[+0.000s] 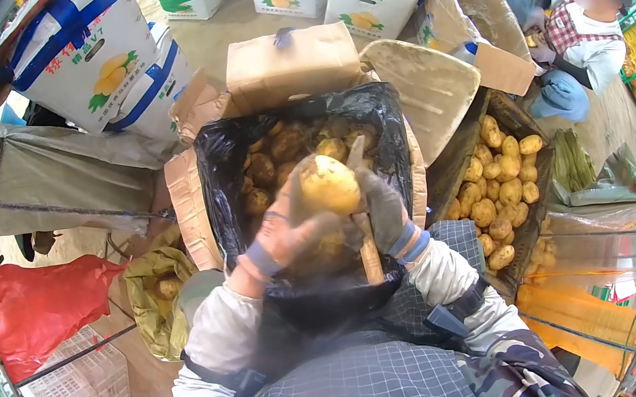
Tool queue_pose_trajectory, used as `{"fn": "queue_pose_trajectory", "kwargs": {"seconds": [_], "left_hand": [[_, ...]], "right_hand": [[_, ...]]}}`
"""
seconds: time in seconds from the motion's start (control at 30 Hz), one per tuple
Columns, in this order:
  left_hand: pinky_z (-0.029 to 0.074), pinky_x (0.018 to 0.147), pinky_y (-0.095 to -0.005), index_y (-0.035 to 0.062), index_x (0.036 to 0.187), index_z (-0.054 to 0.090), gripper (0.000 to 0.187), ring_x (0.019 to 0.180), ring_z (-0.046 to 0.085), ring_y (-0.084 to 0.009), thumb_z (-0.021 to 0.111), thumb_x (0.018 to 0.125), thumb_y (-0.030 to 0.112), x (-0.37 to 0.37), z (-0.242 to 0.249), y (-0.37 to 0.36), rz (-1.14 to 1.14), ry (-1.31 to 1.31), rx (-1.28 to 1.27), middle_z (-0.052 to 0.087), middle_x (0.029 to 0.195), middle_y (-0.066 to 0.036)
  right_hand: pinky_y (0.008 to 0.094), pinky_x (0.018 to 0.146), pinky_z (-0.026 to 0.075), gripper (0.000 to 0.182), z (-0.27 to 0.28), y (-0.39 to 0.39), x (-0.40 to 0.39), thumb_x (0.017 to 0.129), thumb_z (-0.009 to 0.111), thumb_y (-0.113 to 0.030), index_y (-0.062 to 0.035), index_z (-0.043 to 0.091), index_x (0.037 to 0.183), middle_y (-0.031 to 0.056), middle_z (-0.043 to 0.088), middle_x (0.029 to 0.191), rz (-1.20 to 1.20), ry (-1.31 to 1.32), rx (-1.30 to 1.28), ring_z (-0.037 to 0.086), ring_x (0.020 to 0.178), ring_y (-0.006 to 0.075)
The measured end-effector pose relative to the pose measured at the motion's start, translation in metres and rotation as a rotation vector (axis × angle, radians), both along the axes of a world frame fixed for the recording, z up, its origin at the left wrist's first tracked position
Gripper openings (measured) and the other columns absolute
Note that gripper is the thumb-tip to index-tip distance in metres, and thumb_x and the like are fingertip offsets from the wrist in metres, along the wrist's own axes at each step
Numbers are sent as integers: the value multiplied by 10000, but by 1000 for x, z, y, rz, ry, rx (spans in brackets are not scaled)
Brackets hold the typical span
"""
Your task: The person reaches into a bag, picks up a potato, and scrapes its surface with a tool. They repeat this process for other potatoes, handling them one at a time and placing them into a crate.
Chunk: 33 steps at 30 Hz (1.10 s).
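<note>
A large pale yellow potato [329,185] is held up between my two gloved hands, above a box lined with a black plastic bag [218,151]. My left hand [289,223] is blurred by motion, its fingers against the potato's left side. On the other side, my right hand [385,204] touches the potato and also grips a tool with a wooden handle [371,256], which points down toward me. Darker potatoes [286,146] lie inside the lined box, partly hidden by the hands.
A crate of yellow potatoes [510,192] stands at the right, with an olive sack [154,290] and red bag [40,306] at the left. Printed white boxes [100,66] stand behind. Another person [576,40] crouches at the upper right.
</note>
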<state>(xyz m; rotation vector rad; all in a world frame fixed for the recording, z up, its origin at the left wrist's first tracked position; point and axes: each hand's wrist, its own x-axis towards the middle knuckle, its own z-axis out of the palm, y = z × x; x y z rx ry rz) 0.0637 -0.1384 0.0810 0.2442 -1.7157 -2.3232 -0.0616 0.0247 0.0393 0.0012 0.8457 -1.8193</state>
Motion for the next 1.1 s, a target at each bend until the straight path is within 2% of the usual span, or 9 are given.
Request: {"fn": "queue_pose_trajectory", "kwargs": {"seconds": [0.1, 0.2, 0.23, 0.33, 0.67, 0.7, 0.9, 1.0, 1.1], "left_hand": [[439, 1040, -314, 94, 1469, 421, 815, 1173, 547, -171, 816, 757, 76, -3, 3, -1, 65, -80, 189, 556, 1277, -63], [455, 1014, -313, 92, 1452, 435, 835, 1151, 553, -164, 834, 718, 97, -1, 9, -18, 70, -57, -215, 557, 1276, -57], [450, 1028, -317, 67, 1450, 443, 924, 1189, 528, -166, 899, 668, 252, 0, 7, -21, 61, -89, -283, 531, 1313, -55], [463, 1006, -309, 50, 1413, 471, 807, 1165, 555, -168, 817, 686, 110, -1, -5, -22, 62, -2, -154, 566, 1268, -69], [427, 1063, -322, 16, 1424, 475, 798, 1210, 541, -188, 742, 674, 75, -2, -13, -8, -53, -80, -164, 575, 1314, -85], [421, 1069, -332, 16, 1430, 471, 827, 1219, 535, -193, 770, 664, 111, -5, 2, -8, -57, -80, -89, 569, 1328, -91], [413, 1084, -336, 24, 1480, 434, 955, 1249, 530, -204, 857, 671, 301, -5, -10, -24, 43, -39, -423, 551, 1362, -104], [400, 1099, -336, 20, 1496, 420, 999, 1249, 524, -197, 888, 681, 359, -5, 1, -20, 43, -60, -473, 548, 1365, -99], [389, 1109, -344, 13, 1506, 408, 1009, 1272, 518, -211, 885, 694, 376, -5, 2, -22, -32, -48, -495, 543, 1391, -111]], "right_hand": [[317, 759, 547, 332, 17, -9, -2, 1014, 538, -259, -54, 625, 1260, 87, 694, 1033, 128, 461, 233, 678, 854, 201], [357, 790, 547, 310, 26, -15, -7, 977, 565, -168, -93, 635, 1269, 167, 710, 1038, 14, 1341, 429, 702, 868, 294], [394, 779, 549, 346, 29, -14, -9, 925, 563, -105, -127, 639, 1262, 194, 691, 1037, -5, 1510, 444, 685, 903, 354], [424, 752, 552, 356, 38, -10, -14, 893, 566, -74, -135, 648, 1234, 150, 702, 996, 135, 1817, 510, 680, 882, 364], [438, 741, 554, 384, 24, -6, -22, 917, 523, -99, -162, 629, 1281, 138, 709, 971, 182, 1879, 784, 694, 863, 353], [426, 784, 554, 342, 25, -7, -22, 937, 541, -115, -138, 641, 1264, 162, 711, 1018, 124, 1750, 736, 693, 898, 365], [406, 891, 531, 293, 43, -12, -18, 929, 599, -120, -92, 672, 1212, 216, 696, 1089, 133, 1097, 324, 675, 1010, 366], [355, 874, 541, 329, 29, -11, -21, 943, 605, -126, -6, 654, 1245, 162, 735, 1097, 171, 1415, 460, 708, 1021, 240], [364, 823, 545, 344, 25, -6, -18, 940, 617, -161, -8, 652, 1246, 162, 735, 1039, 328, 1669, 832, 713, 959, 258]]}}
